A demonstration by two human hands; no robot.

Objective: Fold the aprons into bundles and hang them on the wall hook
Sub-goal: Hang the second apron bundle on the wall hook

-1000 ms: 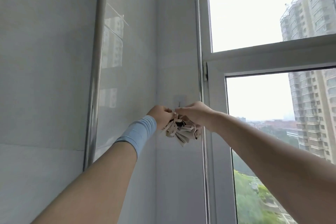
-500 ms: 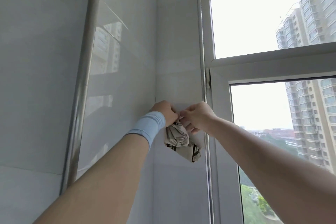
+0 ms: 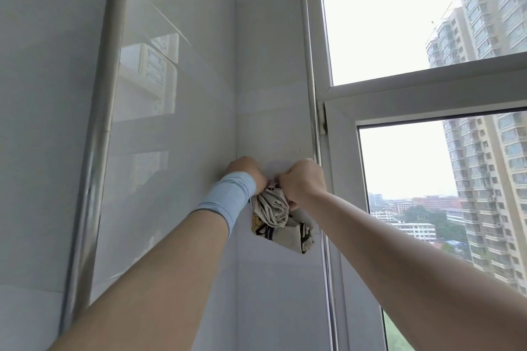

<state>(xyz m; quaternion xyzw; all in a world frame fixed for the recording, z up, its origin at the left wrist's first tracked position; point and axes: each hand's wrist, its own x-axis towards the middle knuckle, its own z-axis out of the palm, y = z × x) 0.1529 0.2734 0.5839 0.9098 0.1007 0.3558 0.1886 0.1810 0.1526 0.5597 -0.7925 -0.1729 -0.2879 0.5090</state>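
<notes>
A bundled apron, cream cloth with black and yellow print, hangs against the white wall in the corner beside the window. My left hand, with a pale blue wristband, and my right hand are both closed on the top of the bundle, knuckles toward me. Between the two hands a pale adhesive hook plate shows on the wall; the hook itself is hidden by my fingers. The bundle's lower corner dangles below my right wrist.
A shiny metal pipe runs vertically along the left wall. The white window frame stands right next to the hook, with its metal edge strip close to my right hand. Glossy tiles cover both walls.
The apron has gone from a loose crumple under my hands to a hanging bundle below them. Both hands stay at the hook spot, and the view has moved closer.
</notes>
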